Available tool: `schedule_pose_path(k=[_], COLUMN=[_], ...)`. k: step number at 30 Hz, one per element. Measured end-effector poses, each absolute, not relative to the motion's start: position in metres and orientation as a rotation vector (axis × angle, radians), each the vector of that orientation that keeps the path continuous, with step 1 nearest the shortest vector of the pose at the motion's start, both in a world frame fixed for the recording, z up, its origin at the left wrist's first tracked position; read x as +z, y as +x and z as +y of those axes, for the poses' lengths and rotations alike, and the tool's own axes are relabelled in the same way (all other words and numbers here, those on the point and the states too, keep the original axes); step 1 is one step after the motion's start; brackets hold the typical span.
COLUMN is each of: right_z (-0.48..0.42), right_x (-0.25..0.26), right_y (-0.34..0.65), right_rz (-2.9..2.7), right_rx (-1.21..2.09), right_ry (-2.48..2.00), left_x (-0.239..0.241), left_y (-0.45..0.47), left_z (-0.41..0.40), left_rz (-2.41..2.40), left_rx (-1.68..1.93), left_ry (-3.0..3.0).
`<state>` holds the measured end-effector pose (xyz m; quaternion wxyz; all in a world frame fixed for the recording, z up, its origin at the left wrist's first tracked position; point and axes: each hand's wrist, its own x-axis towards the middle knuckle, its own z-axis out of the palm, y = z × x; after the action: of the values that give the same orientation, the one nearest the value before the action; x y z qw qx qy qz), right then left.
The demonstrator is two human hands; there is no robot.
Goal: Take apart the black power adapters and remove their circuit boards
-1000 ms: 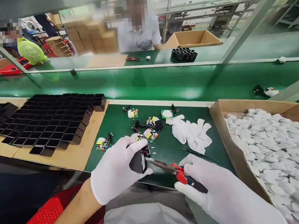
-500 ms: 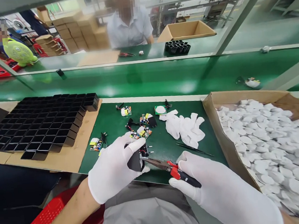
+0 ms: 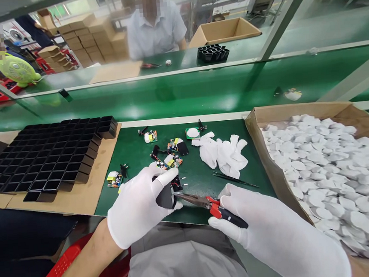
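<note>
My left hand (image 3: 138, 203), in a white glove, is closed around a black plastic housing (image 3: 164, 197) whose open end faces right. A black plug part with two metal pins (image 3: 177, 183) sits by the fingertips, against the housing. My gloved right hand (image 3: 246, 219) grips needle-nose pliers (image 3: 211, 206) with red and black handles. The pliers' tips reach into the housing's open end; what they touch inside is hidden. Just beyond my left hand lie small circuit boards (image 3: 170, 160) with wires and white pads. Black tweezers (image 3: 235, 179) rest beyond my right hand.
Rows of black housings (image 3: 53, 158) stand on cardboard at the left. Crumpled white gloves (image 3: 224, 154) lie mid-table. A cardboard box (image 3: 272, 161) of white pads is on the right. Past the green belt (image 3: 180, 91), a person (image 3: 157, 33) sits opposite. A red stool (image 3: 66, 269) is lower left.
My view has shifted slightly, so the table's contents appear a little further left. Both hands keep their grips, and the pliers' tips stay at the housing's opening.
</note>
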<state>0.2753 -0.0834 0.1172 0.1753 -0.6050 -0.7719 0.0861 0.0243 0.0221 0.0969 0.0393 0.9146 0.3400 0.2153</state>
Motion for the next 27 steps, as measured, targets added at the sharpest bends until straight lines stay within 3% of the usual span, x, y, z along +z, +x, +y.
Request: schedule_pose_path(k=[9, 15, 19, 23, 27], right_z=[-0.088, -0.075, -0.068, -0.083, -0.108], right_x=[0.112, 0.116, 0.117, 0.106, 0.097], right_y=[0.279, 0.281, 0.285, 0.292, 0.294], right_rz=[-2.234, -1.932, -2.146, -2.314, -2.242], right_rx=[0.129, 0.529, 0.665, 0.475, 0.143], right_ry=[-1.730, -2.068, -2.115, -2.110, -2.098], left_x=[0.095, 0.093, 0.101, 0.114, 0.118], left_y=[0.033, 0.046, 0.057, 0.063, 0.061], left_z=[0.021, 0.022, 0.026, 0.021, 0.003], left_rz=[0.958, 1.026, 1.039, 0.956, 0.957], left_rx=[0.590, 0.492, 0.208, -0.190, -0.181], left_ry=[2.936, 2.966, 2.864, 2.780, 2.794])
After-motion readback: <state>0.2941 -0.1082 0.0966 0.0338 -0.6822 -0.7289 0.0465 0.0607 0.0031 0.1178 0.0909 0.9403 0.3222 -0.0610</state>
